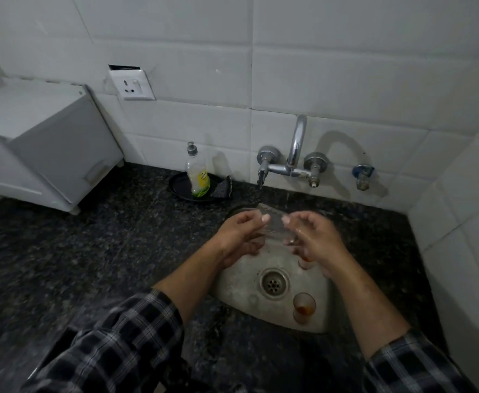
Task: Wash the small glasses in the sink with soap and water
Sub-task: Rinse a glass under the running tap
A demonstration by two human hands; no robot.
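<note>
Both my hands hold one small clear glass (275, 226) over the steel sink (241, 282), tilted with its mouth toward the wall. My left hand (239, 234) grips its left side and my right hand (315, 236) closes on its base end. A thin stream of water (287, 198) falls from the tap (296, 154) just behind the glass. In the sink stands another small glass (304, 307) with orange-brown residue at its bottom, right of the drain (273, 283). A third glass (306, 262) shows partly under my right wrist.
A dish soap bottle (196, 173) stands on a black plate (181, 185) with a dark scrub pad (223, 186), left of the tap. A white appliance (45, 148) sits at the far left of the dark granite counter (91, 251). Tiled walls close the back and right.
</note>
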